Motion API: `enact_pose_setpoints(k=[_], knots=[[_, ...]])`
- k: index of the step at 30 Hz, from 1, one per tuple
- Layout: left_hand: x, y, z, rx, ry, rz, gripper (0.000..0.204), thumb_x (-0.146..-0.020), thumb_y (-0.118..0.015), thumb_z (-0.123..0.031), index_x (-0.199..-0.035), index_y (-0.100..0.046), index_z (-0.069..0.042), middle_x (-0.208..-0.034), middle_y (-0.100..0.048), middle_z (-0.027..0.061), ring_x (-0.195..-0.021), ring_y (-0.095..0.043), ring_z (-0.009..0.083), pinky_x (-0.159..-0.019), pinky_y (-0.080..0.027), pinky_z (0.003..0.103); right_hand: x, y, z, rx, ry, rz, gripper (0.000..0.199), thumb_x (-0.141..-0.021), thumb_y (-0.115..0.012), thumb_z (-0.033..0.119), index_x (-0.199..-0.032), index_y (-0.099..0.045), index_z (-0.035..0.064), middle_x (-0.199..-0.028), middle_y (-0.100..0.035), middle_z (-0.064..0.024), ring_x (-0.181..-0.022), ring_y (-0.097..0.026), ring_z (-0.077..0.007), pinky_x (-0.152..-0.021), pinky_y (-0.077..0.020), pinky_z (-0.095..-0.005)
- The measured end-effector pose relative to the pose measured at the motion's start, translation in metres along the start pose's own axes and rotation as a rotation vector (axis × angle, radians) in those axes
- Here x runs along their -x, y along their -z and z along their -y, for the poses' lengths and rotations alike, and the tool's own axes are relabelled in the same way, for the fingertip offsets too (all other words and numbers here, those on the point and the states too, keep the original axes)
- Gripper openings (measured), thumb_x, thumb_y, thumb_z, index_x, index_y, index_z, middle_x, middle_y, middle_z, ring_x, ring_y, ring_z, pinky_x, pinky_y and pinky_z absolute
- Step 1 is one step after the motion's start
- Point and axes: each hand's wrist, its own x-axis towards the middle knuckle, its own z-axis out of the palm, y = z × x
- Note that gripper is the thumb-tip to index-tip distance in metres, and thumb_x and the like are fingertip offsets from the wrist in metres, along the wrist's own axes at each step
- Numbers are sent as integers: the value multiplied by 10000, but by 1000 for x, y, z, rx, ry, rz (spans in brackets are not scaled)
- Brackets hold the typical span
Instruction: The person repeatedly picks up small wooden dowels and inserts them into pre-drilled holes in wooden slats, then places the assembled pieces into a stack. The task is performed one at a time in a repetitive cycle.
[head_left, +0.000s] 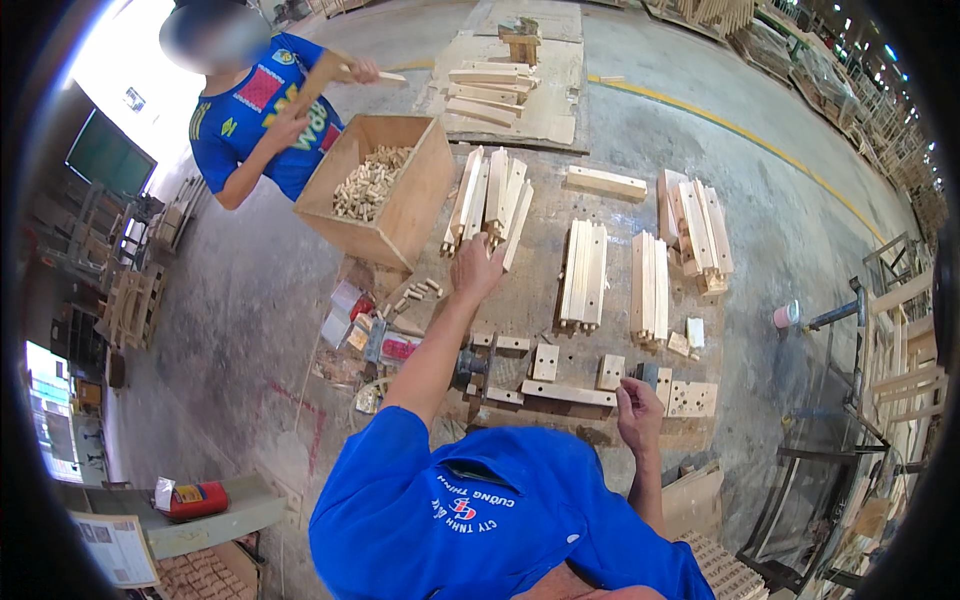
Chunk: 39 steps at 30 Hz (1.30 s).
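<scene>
Left hand (476, 266) reaches pale, long wooden slats (490, 205) stacked side by side.

An open wooden box (385, 190) of dowels stands top left; small red and white packets (350, 310) lie below it.

The slats (488, 205) near the left hand (476, 268) are pale, bare, matt wood, as are the open box (410, 210) and its dowels (370, 183). The worktop (600, 300) is scuffed, rough board. The floor (240, 300) is dull, stained concrete. The sleeve (400, 470) is matt blue cloth.
</scene>
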Motion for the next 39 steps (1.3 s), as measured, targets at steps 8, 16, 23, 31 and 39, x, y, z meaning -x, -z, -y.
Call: enact_pose_setpoints(k=[8,16,23,31,39], knots=[[-98,-20,-29,-235,176,116,665,-920,-751,-405,-1356,-527,45,-1331,-634,278,-1278,-608,424,-1053,-509,518,-37,-1,-2,95,23,121,175,-986,-703,81,-1122,-709,-30,-962,-728,-120,-831,-711,-164,-763,-574,-301],[-127,-54,-39,-356,237,189,804,-845,-804,-339,-1421,-422,72,-1224,-700,292,-1176,-700,380,-1001,-547,484,-54,-2,-20,100,-50,86,179,-953,-715,101,-1107,-721,8,-924,-726,-164,-798,-732,-271,-747,-579,-364],[-118,-48,-30,-202,286,215,689,-891,-729,-346,-1372,-453,62,-1217,-706,280,-1183,-688,416,-1013,-530,508,-72,-8,-11,124,-71,168,188,-952,-719,106,-1119,-720,19,-917,-736,-162,-829,-746,-265,-749,-592,-363],[-70,-65,-26,-160,108,-6,625,-923,-729,-290,-1396,-433,-8,-1156,-664,269,-1065,-681,463,-928,-530,570,-74,-11,-11,148,-66,241,202,-952,-717,108,-1137,-716,29,-956,-736,-156,-821,-742,-259,-740,-589,-356],[-19,-89,-10,-371,-174,-46,597,-917,-727,-237,-1390,-440,-13,-1136,-615,236,-1041,-652,428,-866,-529,551,-77,-15,-11,112,-78,224,212,-967,-713,102,-1146,-715,-12,-962,-746,-134,-802,-702,-185,-753,-569,-325]])
